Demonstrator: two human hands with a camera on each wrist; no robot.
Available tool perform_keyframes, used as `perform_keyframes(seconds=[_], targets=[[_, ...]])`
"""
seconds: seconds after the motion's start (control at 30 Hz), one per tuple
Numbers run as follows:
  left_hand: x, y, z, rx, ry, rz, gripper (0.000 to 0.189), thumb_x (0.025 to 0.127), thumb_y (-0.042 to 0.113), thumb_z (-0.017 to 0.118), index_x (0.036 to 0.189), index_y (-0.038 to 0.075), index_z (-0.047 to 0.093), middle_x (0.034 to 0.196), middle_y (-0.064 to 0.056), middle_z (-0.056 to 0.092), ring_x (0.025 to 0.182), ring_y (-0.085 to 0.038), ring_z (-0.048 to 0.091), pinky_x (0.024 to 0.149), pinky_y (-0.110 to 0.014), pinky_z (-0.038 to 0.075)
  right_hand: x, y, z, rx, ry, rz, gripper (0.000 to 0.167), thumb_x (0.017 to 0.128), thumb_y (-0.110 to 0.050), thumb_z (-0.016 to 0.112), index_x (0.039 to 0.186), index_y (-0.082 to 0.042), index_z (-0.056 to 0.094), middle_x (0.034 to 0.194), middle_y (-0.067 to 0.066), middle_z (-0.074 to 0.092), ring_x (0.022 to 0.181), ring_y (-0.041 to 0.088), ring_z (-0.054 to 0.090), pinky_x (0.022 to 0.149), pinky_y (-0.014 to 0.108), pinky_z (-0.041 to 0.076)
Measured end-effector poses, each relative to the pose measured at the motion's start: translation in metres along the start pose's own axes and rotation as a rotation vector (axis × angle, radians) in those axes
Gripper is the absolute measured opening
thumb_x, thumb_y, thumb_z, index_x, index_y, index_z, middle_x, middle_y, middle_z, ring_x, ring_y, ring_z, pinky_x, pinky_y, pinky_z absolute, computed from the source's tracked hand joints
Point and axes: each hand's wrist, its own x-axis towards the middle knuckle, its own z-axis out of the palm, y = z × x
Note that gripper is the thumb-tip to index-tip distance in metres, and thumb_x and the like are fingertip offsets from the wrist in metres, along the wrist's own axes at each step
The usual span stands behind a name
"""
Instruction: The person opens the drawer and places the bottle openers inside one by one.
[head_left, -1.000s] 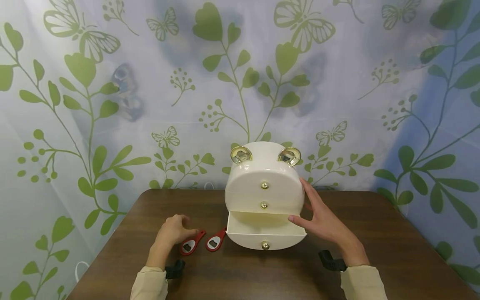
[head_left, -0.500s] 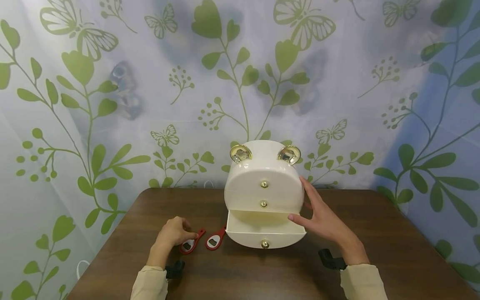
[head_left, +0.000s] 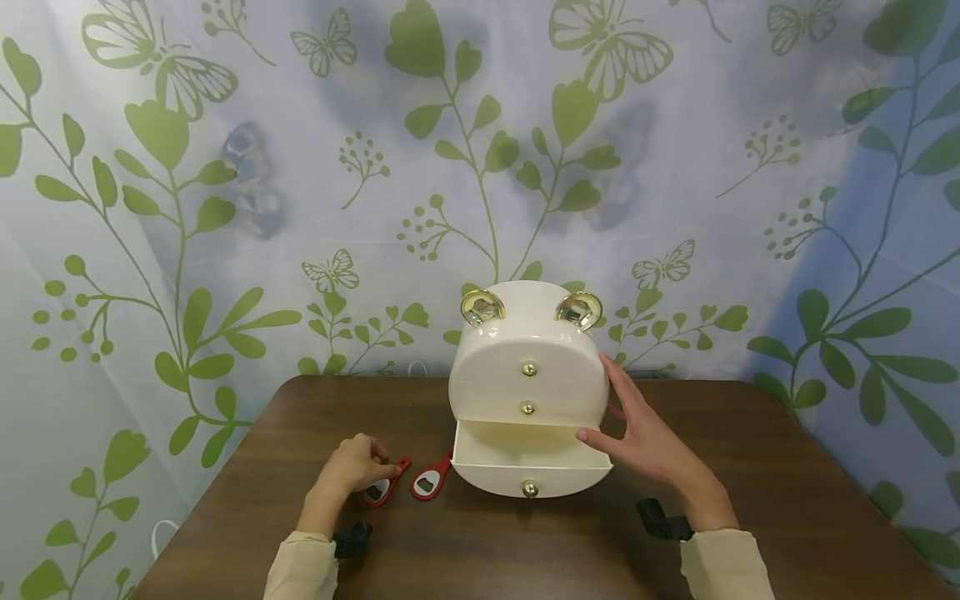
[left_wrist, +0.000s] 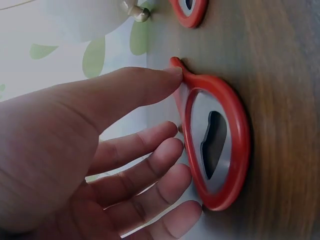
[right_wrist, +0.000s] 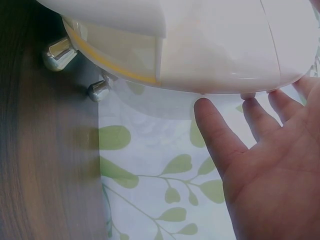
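Observation:
A red bottle opener [head_left: 371, 497] with a silver plate lies at the left on the brown table. My left hand [head_left: 347, 468] pinches it: in the left wrist view the thumb presses its neck and the fingertips meet its other edge. Beside it, a second red bottle opener [head_left: 426, 487] lies with its handle end behind the drawer. The cream mini drawer cabinet [head_left: 487, 387] stands upright, its bottom drawer [head_left: 491, 481] pulled out with a bare inside. Against the cabinet's right side, my right hand [head_left: 654, 443] rests with fingers spread and fairly straight, the thumb over the drawer's right edge.
Two gold ear-shaped pieces [head_left: 482, 308] top the cabinet, and round gold knobs [head_left: 529, 368] sit on its drawers. Behind the brown table [head_left: 480, 550] hangs a leaf-and-butterfly curtain [head_left: 300, 167]. Silvery feet [right_wrist: 61, 54] show under the cabinet in the right wrist view.
The left hand has lowered slightly onto the nearer bottle opener, its thumb now at the neck. My right hand, the cabinet and the drawer keep their places.

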Motion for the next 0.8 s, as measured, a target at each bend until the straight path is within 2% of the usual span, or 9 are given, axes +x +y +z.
perform_keyframes(seconds=[0.37, 0.6, 0.8], targets=[[0.002, 0.001, 0.006, -0.019, 0.011, 0.021, 0.029, 0.08, 0.025, 0.088, 0.096, 0.004, 0.076, 0.083, -0.001, 0.067, 0.076, -0.017, 0.062, 0.068, -0.037, 0.055, 0.0, 0.001, 0.001, -0.005, 0.002, 0.006, 0.111, 0.09, -0.03, 0.082, 0.165, -0.038, 0.0, 0.17, 0.014, 0.011, 0.152, 0.044, 0.024, 0.108, 0.067, 0.041], [0.005, 0.002, 0.014, -0.057, 0.052, 0.06, 0.019, 0.079, 0.019, 0.088, 0.088, 0.006, 0.077, 0.079, 0.001, 0.07, 0.071, -0.014, 0.064, 0.066, -0.035, 0.056, 0.0, 0.0, 0.0, -0.006, 0.001, 0.009, 0.111, 0.091, -0.03, 0.081, 0.166, -0.034, 0.0, 0.17, 0.014, 0.011, 0.152, 0.044, 0.024, 0.108, 0.067, 0.042], [0.009, 0.002, 0.021, -0.057, 0.08, 0.054, 0.017, 0.08, 0.018, 0.088, 0.088, 0.008, 0.078, 0.078, 0.002, 0.07, 0.071, -0.013, 0.064, 0.067, -0.035, 0.056, 0.0, 0.0, 0.0, -0.004, 0.0, 0.008, 0.111, 0.091, -0.029, 0.081, 0.166, -0.032, 0.0, 0.17, 0.014, 0.011, 0.152, 0.044, 0.024, 0.108, 0.067, 0.042]])
